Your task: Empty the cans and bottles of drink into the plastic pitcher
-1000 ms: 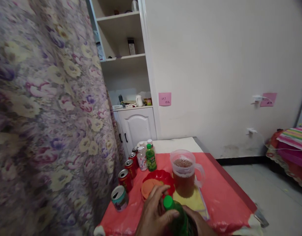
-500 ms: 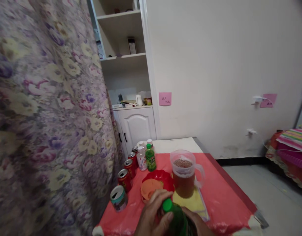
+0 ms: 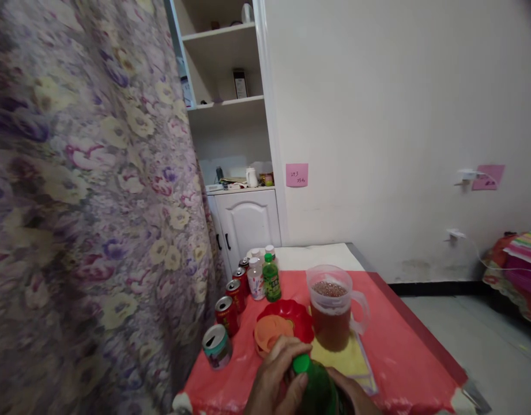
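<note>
At the table's near edge, a green plastic bottle (image 3: 317,385) with a bright green cap is held between both hands. My left hand (image 3: 274,377) has its fingers and thumb closed about the cap and neck. Around the bottle's body on the far right side wraps my right hand (image 3: 351,392), only partly visible. Just beyond them is an orange lid (image 3: 271,329) resting on a red scalloped dish (image 3: 297,314). A clear plastic pitcher (image 3: 331,314) of foamy brown liquid stands behind the bottle, on a yellow cloth (image 3: 345,363).
Several drink cans (image 3: 226,316) line the table's left side, beside a second green-capped bottle (image 3: 271,279) and white-capped bottles (image 3: 255,279). A red cover (image 3: 403,340) lies over the table. A floral curtain (image 3: 118,202) hangs close on the left; a white wall (image 3: 377,127) stands behind.
The whole view has shifted slightly, so everything appears a little further right. Both hands keep the same hold on the bottle, and its cap is still on.
</note>
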The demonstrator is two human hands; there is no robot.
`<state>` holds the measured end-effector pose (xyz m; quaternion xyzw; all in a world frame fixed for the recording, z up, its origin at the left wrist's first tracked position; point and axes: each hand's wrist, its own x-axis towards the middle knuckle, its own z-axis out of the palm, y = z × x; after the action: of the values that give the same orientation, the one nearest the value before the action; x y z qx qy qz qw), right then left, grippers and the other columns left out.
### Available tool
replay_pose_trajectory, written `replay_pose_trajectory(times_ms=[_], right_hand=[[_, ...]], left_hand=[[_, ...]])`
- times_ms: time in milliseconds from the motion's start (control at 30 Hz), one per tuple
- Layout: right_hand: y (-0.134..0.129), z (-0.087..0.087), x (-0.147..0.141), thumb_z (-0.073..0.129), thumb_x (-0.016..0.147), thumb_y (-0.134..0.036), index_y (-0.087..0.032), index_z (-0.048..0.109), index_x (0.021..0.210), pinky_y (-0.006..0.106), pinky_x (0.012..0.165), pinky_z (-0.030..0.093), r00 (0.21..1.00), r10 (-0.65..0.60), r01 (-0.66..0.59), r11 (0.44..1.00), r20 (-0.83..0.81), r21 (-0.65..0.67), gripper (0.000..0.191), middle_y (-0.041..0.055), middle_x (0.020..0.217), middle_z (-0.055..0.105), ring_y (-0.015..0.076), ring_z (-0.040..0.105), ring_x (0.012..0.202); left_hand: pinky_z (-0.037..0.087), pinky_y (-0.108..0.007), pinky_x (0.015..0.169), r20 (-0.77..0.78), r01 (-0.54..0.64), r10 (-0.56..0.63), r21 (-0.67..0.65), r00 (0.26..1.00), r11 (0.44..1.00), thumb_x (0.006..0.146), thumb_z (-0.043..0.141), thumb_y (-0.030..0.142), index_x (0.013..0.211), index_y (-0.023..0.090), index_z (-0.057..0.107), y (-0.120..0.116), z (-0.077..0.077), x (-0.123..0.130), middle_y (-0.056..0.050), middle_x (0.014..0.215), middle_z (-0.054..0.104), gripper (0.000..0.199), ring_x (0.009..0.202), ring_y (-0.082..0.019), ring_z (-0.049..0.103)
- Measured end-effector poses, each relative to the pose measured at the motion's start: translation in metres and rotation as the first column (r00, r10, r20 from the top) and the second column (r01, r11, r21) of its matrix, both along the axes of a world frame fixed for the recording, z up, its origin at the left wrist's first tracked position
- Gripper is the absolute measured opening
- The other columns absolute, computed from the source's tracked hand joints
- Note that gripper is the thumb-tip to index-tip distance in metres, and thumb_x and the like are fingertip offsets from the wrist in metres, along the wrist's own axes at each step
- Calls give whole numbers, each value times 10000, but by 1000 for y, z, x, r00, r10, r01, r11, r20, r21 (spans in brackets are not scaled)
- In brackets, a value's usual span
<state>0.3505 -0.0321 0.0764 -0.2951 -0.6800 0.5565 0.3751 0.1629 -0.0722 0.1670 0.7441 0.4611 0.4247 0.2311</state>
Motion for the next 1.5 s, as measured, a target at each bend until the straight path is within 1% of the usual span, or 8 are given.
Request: replay_pose_trajectory(times_ms=[167, 300, 533, 733, 833, 1067, 1233, 1500], right_hand=[[0, 1, -3, 715, 656, -672, -184, 682, 1199, 433, 903, 506, 998, 38, -38, 999, -49, -8, 731, 119, 1038, 747, 327, 677, 984], [-4, 10, 0, 765, 505, -754, -193, 675, 1216, 448, 944, 494, 996, 46, -50, 997, -80, -55, 911, 127, 1033, 754, 369, 653, 1060], [-8, 19, -1, 758, 479, -782, -168, 673, 1218, 446, 963, 487, 997, 33, -38, 996, -70, -76, 965, 149, 1115, 733, 368, 657, 1055], [-7, 16, 3, 733, 438, -830, -172, 655, 1250, 458, 1014, 464, 996, 48, -52, 997, -80, -60, 1048, 164, 1181, 715, 382, 607, 1169], [-7, 13, 5, 733, 458, -819, -190, 653, 1256, 471, 1038, 449, 998, 33, -37, 998, -57, -60, 1020, 154, 1201, 713, 380, 583, 1216], [-8, 24, 1, 757, 437, -800, -187, 661, 1262, 480, 984, 492, 998, 56, -59, 994, -38, -88, 1033, 170, 1190, 724, 403, 623, 1154], [-9, 21, 5, 783, 531, -688, -197, 622, 1314, 470, 980, 491, 999, 38, -36, 998, 32, -53, 938, 159, 1207, 719, 376, 660, 1078], [-3, -9, 17, 784, 521, -689, -184, 534, 1394, 485, 1090, 394, 999, -17, 17, 1000, 29, 6, 1039, 157, 1339, 624, 402, 510, 1296]], left_hand=[[514, -436, 972, -62, -127, 120, -108, 991, 986, 786, 664, 443, 1106, 203, 700, 5, -3, 3, -151, 1141, 705, 401, 1109, -305, 640], [436, -446, 1078, -58, -28, 18, -164, 998, 986, 838, 606, 437, 1262, 267, 634, 4, -3, -2, -128, 1339, 627, 458, 1269, -288, 554], [495, -412, 947, -75, -38, 29, -129, 997, 991, 871, 564, 457, 1162, 225, 674, 8, 0, 2, -124, 1108, 676, 388, 1071, -262, 623], [425, -421, 1046, -68, 31, -42, -158, 997, 987, 878, 556, 447, 1243, 251, 627, 5, -1, -4, -129, 1252, 623, 420, 1212, -265, 555], [437, -400, 1011, -71, 43, -55, -152, 996, 987, 904, 503, 451, 1160, 225, 647, 2, 4, -4, -125, 1182, 644, 371, 1149, -250, 580], [470, -357, 891, 112, -133, 157, -197, 981, 971, 828, 596, 496, 1026, 228, 678, 3, 5, -5, -88, 1056, 679, 343, 1026, -258, 602], [463, -265, 721, 461, -129, 277, -327, 843, 936, 767, 674, 517, 1043, 213, 678, 15, -7, -22, -31, 887, 688, 410, 827, -181, 609], [542, -280, 707, 754, -82, 486, -506, 442, 859, 524, 890, 400, 927, 180, 700, 21, -51, -62, -10, 764, 709, 496, 687, -148, 654]])
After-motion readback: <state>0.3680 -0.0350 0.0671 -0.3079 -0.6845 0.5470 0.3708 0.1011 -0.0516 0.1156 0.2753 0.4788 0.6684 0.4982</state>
